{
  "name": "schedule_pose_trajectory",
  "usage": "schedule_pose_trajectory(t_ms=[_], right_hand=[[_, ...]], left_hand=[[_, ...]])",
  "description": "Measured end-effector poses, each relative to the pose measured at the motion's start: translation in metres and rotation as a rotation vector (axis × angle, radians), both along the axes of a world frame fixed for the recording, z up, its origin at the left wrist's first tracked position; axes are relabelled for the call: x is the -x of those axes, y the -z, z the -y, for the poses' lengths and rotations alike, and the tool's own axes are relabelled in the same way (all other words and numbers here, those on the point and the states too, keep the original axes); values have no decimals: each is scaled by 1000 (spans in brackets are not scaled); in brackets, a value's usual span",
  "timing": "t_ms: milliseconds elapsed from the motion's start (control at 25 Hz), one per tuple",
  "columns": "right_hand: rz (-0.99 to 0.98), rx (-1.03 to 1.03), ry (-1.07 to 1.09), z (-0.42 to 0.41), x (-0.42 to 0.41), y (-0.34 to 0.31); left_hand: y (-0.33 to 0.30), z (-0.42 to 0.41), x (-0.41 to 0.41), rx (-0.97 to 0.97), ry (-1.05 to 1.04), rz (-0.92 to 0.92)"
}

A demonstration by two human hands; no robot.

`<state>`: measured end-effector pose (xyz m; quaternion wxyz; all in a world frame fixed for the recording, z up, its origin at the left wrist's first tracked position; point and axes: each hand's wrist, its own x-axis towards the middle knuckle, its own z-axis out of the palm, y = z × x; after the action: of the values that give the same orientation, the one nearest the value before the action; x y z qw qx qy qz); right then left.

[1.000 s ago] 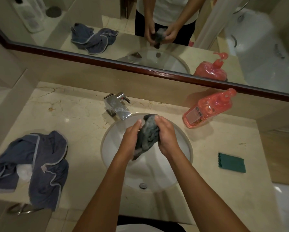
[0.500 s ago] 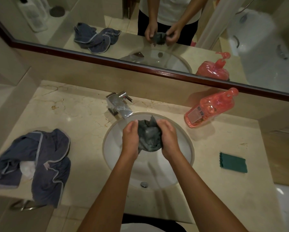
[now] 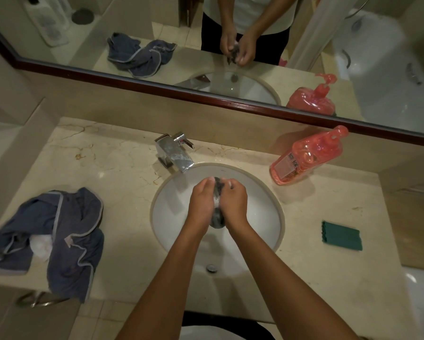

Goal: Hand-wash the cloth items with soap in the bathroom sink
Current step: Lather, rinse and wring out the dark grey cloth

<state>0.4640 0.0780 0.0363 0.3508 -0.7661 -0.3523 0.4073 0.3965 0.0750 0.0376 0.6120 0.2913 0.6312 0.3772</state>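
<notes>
Hands (image 3: 217,202) around cloth (image 3: 218,218), above sink (image 3: 262,192).

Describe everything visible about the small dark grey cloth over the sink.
The small dark grey cloth is bunched into a tight wad, mostly hidden between the left hand and right hand, both curled round it. Only a narrow strip shows, from a tuft above the knuckles to a rounded bulge below the palms. It looks like soft fabric with pale, possibly soapy patches. It is held above the white round sink basin, not touching it, in front of the chrome faucet.
</notes>
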Motion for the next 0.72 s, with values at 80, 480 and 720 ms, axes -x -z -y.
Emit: schedule_pose_trajectory(t_ms=[80, 480, 720], right_hand=[[-46, -8, 23, 3, -2, 1], [55, -33, 50, -1, 0, 0], [-363, -8, -99, 9, -14, -13]], left_hand=[[1, 1, 3, -31, -10, 3], [-10, 7, -3, -87, 81, -19], [-12, 3, 4, -139, 45, -59]])
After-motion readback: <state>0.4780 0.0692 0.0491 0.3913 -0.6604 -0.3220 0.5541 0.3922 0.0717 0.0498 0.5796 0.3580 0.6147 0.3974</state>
